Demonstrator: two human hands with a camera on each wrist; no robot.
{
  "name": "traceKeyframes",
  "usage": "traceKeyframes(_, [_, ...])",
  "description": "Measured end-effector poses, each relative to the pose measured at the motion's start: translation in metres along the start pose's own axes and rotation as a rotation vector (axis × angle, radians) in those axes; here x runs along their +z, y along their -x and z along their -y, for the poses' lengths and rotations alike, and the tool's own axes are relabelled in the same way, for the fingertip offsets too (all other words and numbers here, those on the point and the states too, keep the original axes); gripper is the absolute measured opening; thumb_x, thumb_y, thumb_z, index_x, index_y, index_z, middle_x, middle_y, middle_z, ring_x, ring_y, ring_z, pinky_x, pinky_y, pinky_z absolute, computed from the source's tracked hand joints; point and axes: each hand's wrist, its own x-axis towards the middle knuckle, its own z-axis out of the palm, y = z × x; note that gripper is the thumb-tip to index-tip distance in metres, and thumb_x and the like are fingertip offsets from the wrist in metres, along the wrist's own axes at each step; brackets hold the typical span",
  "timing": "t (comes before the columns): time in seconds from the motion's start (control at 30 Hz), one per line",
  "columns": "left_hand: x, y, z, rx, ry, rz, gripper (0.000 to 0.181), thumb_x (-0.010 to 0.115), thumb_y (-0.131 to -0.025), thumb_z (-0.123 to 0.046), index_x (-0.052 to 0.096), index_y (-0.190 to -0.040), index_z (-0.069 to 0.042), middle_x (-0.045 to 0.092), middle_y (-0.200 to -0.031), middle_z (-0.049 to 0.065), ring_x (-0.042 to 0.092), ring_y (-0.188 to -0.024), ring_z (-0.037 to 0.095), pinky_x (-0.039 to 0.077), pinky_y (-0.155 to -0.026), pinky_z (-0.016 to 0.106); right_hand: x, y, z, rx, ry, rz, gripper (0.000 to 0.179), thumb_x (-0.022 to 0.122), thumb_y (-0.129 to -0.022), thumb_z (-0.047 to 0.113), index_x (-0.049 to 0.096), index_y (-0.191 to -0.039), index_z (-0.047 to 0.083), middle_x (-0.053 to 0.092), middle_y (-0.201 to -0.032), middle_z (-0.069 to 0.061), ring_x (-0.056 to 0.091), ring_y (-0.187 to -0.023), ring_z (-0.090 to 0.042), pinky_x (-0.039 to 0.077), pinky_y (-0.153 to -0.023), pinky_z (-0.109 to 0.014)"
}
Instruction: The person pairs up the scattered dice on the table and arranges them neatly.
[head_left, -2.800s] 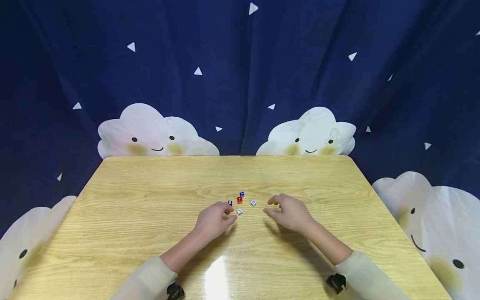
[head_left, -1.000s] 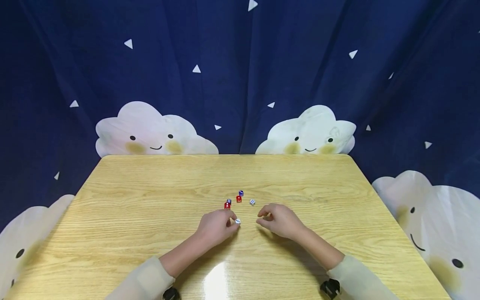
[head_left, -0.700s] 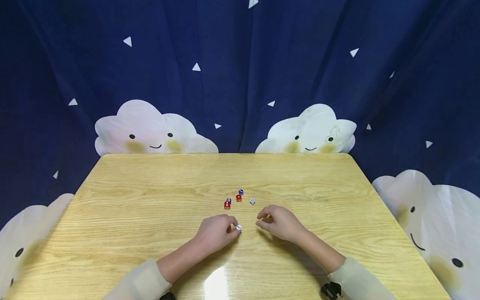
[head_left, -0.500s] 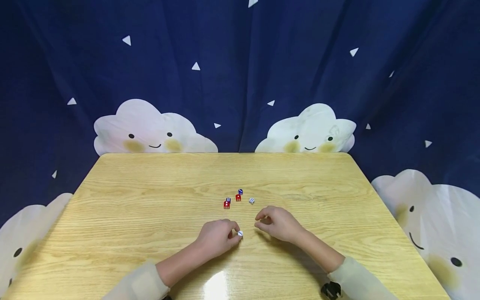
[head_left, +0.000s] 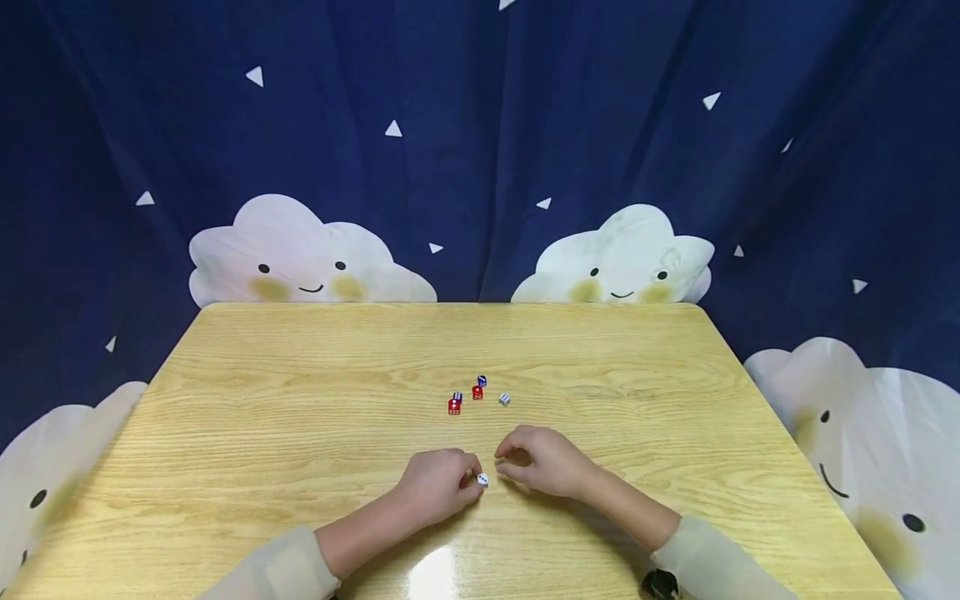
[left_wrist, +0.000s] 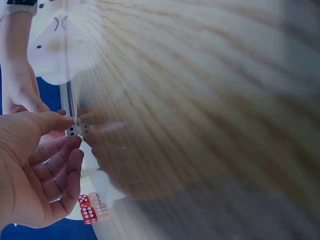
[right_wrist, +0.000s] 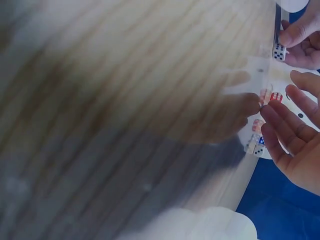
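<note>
Near the front middle of the table, my left hand (head_left: 442, 483) pinches a white die (head_left: 482, 479) with dark pips between thumb and index finger. The left wrist view shows this die (left_wrist: 72, 130) at the thumb tip, low at the tabletop. Just to its right, my right hand (head_left: 547, 462) is held with loosely bent fingers, thumb and forefinger apart and nothing between them. In the right wrist view the fingers of the right hand (right_wrist: 295, 135) are spread, close to the table surface.
Beyond the hands lie a red die (head_left: 453, 407) against a blue die (head_left: 457, 397), a second red die (head_left: 477, 392) by another blue die (head_left: 482, 381), and a white die (head_left: 505, 399). A navy curtain (head_left: 465, 125) with clouds hangs behind the wooden table (head_left: 300, 358).
My left hand has taken the white die and drawn it toward the front edge and slightly right, uncovering a red die. My right hand has moved left and nearer the front, toward that die.
</note>
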Motion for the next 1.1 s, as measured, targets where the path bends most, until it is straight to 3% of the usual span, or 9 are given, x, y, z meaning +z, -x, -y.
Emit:
traceKeyframes(0.2, [0.001, -0.001, 0.001, 0.007, 0.003, 0.004, 0.013, 0.06, -0.078, -0.032, 0.066, -0.083, -0.021, 0.047, -0.059, -0.015, 0.04, -0.051, -0.002, 0.031, -0.044, 0.019, 0.004, -0.002, 0.004, -0.034, 0.019, 0.001, 0.017, 0.063, -0.079, 0.028, 0.065, -0.093, 0.018, 0.061, -0.086, 0.009, 0.055, -0.077, -0.004, 0.044, -0.07, -0.017])
traceKeyframes(0.47, [0.002, 0.0, 0.001, 0.025, 0.02, 0.018, 0.01, 0.059, -0.078, -0.027, 0.063, -0.082, -0.019, 0.04, -0.055, -0.014, 0.035, -0.048, 0.001, 0.028, -0.042, 0.019, 0.015, -0.005, 0.008, -0.061, 0.009, 0.006, 0.014, 0.066, -0.077, 0.03, 0.066, -0.087, 0.019, 0.054, -0.075, 0.006, 0.047, -0.063, -0.005, 0.036, -0.056, -0.013])
traceKeyframes(1.1, [0.006, 0.001, 0.002, -0.015, 0.056, 0.028, 0.015, 0.06, -0.079, -0.033, 0.057, -0.085, -0.02, 0.036, -0.052, -0.013, 0.031, -0.045, 0.001, 0.026, -0.039, 0.02, 0.017, -0.004, 0.004, -0.065, -0.013, 0.011, 0.014, 0.065, -0.077, 0.031, 0.066, -0.087, 0.021, 0.054, -0.076, 0.007, 0.048, -0.065, -0.006, 0.037, -0.058, -0.013])
